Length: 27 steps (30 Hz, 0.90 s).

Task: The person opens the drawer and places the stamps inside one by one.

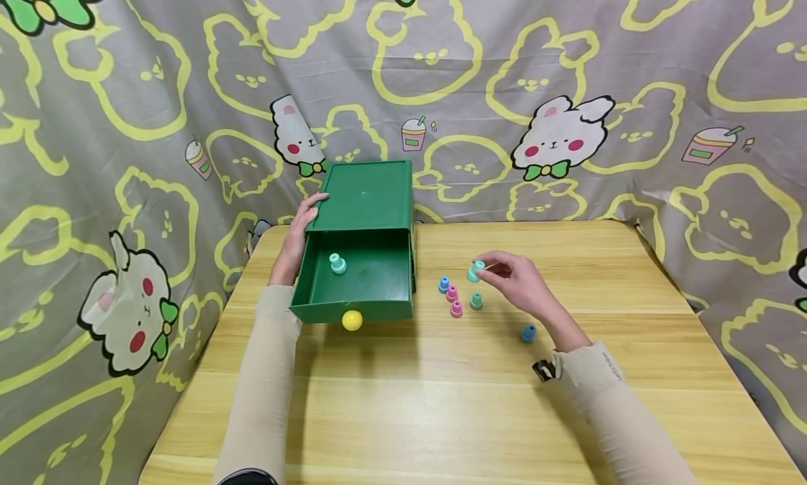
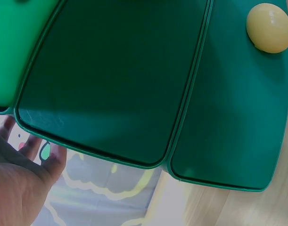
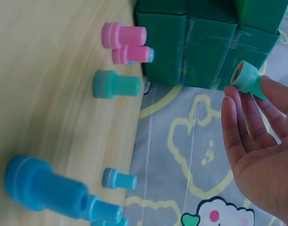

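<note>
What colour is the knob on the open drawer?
Bright yellow. The knob on the green drawer shows its colour best in the head view.

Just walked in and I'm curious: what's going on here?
A person's right hand pinches a mint-green stamp above the wooden table, where pink stamps, blue stamps and a teal stamp stand. The left hand is at the left side of a green cabinet. Its drawer is open, with another mint-green stamp inside.

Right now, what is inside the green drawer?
One mint-green stamp sits in the drawer, toward its left side. Anything farther back would be hidden by the cabinet top.
</note>
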{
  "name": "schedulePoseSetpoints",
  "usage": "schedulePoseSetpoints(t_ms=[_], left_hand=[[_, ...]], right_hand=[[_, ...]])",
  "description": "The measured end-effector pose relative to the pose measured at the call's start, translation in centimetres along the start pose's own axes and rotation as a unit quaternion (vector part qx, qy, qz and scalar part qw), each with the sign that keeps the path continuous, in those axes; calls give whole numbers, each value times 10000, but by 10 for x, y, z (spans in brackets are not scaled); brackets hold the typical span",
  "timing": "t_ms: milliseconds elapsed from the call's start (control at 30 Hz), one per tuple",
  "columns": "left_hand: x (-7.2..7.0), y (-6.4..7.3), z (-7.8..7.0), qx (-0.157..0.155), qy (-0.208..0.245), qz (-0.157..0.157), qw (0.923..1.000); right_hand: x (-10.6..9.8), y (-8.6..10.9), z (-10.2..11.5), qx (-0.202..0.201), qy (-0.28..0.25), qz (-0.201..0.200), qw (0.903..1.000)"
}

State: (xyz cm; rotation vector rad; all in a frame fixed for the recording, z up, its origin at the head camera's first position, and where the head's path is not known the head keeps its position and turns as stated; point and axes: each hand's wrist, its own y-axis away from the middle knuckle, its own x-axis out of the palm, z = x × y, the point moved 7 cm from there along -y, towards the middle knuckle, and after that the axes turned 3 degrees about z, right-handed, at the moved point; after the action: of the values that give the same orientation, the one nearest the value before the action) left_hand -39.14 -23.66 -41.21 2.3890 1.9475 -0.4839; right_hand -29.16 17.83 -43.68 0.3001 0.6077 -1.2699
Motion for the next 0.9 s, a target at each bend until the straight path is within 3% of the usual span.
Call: schedulePoseSetpoints(t_ms=[900], left_hand=[[-1, -2, 1, 49, 10, 24, 10000]], right_hand=[[14, -28, 70, -671, -448, 165, 9966]])
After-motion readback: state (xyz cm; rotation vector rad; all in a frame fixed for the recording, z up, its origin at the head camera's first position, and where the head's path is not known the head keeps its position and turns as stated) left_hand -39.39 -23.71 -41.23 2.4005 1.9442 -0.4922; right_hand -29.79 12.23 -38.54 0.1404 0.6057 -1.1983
